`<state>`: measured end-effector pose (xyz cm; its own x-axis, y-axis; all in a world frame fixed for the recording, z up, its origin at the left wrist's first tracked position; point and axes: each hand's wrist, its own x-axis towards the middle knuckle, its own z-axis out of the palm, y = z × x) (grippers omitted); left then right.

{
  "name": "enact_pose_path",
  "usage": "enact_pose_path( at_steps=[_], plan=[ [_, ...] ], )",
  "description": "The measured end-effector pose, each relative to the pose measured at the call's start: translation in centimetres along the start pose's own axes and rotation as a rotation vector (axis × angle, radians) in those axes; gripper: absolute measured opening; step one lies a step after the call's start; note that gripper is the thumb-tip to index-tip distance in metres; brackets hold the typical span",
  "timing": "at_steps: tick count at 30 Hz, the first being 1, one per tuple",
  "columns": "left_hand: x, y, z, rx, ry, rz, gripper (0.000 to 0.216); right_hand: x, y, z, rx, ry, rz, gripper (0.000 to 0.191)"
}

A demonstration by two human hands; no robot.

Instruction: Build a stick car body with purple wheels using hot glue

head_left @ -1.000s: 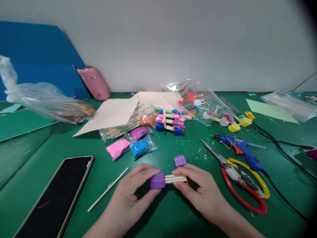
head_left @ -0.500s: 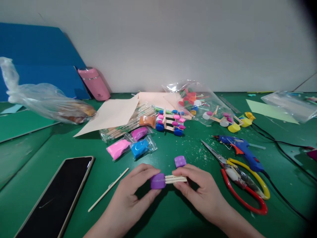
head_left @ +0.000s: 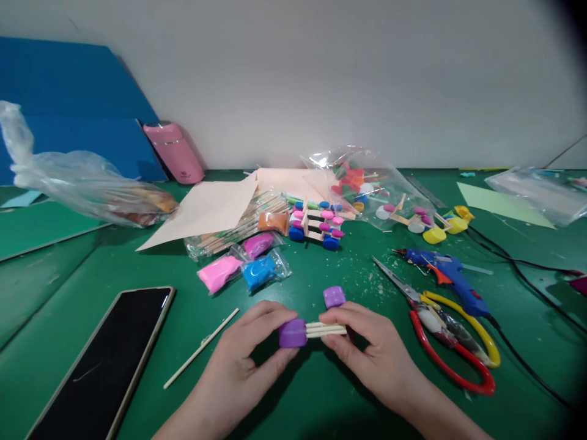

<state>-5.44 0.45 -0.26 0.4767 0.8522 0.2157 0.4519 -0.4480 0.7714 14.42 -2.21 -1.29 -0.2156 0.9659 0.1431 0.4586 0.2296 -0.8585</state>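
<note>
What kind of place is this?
Probably a craft table or hobby workspace: a blue glue gun and red-and-yellow-handled pliers lie on the green tabletop, with bagged wooden sticks beyond the hands. Whether home, school or workshop, I can't tell.

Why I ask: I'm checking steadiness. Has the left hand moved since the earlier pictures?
No, not visibly: the left hand keeps the same place relative to the smartphone lying on the table.

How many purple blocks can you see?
2 in view: one purple block in the left hand, another purple block just beyond the right hand. More could be hidden behind the hands.
</note>
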Motion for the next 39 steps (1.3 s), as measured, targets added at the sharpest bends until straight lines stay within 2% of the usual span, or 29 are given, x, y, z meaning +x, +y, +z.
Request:
enact_pose_path(
  at_steps=[39],
  plan=[
    [0.08, 0.04, 0.03, -0.031, -0.002, -0.027, 0.023, -0.1, -0.06, -0.06, 0.002, -0.007, 0.007, 0.013]
  ],
)
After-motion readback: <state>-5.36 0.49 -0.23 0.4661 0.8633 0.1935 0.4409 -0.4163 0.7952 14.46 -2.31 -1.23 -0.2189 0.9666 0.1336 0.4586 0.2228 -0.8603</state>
